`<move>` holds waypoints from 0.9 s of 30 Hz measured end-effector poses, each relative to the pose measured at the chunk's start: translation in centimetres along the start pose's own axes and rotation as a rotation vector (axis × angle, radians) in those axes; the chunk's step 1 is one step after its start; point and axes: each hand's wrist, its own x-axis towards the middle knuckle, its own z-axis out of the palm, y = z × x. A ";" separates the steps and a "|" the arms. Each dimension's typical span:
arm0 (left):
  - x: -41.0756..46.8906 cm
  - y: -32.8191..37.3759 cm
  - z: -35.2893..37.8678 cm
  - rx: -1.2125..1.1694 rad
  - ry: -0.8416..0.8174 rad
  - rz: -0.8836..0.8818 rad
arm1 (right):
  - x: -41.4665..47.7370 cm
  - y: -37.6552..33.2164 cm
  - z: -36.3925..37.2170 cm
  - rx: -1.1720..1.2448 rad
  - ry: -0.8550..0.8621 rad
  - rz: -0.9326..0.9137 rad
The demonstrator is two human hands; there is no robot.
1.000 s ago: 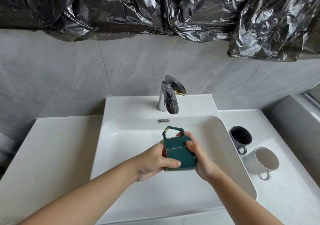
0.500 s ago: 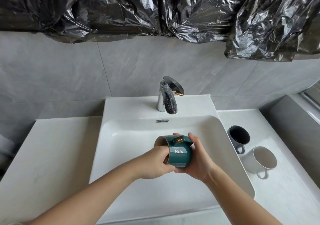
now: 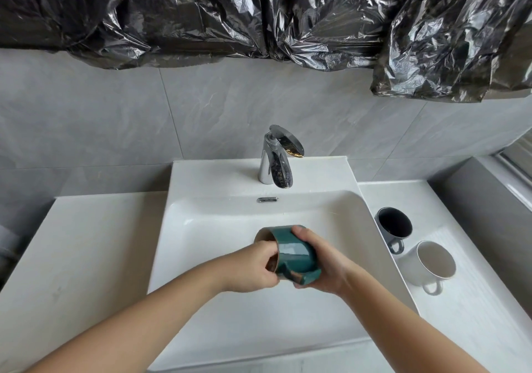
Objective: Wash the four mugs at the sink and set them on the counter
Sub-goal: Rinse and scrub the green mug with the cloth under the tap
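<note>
So we've got the green mug [image 3: 290, 253] clamped between both hands over the basin of the sink [image 3: 218, 228], held up off the white bottom. It's tipped on its side, mouth facing the left hand [image 3: 247, 269], base tucked into the right hand [image 3: 322, 263]. The glaze is a glossy dark teal, the inside looks tan, and the angular handle hangs off the underside, pointing back at us. Our left fingers curl over the rim and seem to go partly inside, and the right ones wrap round the bottom end. Past the right hand, a dark mug [image 3: 394, 224] and a white mug [image 3: 431, 263] stand upright on the counter [image 3: 475, 329]. The faucet [image 3: 276, 159] is straight beyond the grip.
</note>
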 end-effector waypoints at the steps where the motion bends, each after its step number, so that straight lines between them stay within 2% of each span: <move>1: -0.1 0.0 0.2 -0.224 -0.002 -0.020 | 0.3 0.5 0.0 0.011 0.006 -0.081; 3: -0.3 -0.2 0.4 -0.591 0.016 -0.020 | 0.5 1.0 -0.2 -0.049 0.019 -0.223; 5: -0.3 -0.2 0.5 -0.752 0.003 0.012 | 0.5 1.2 -0.3 -0.170 0.025 -0.333; 11: 0.4 -0.9 0.7 -0.806 0.163 0.018 | 0.2 1.9 -0.2 -0.361 0.123 -0.621; 16: 0.0 -1.2 0.3 -0.842 0.236 0.010 | -0.3 2.4 -0.3 -0.351 0.165 -0.675; 18: -0.6 -1.6 0.1 -0.909 0.297 0.011 | -0.5 2.4 -0.8 -0.279 0.195 -0.666; 20: -1.3 -2.2 -0.2 -0.980 0.385 -0.003 | -0.9 2.5 -1.1 -0.105 0.182 -0.610; 24: -2.1 -3.1 -0.8 -1.207 0.651 -0.090 | -1.3 3.2 -0.8 0.341 0.015 -0.386; 27: -2.5 -3.7 -0.9 -1.297 0.763 -0.151 | -1.3 3.4 -0.1 0.565 -0.085 -0.250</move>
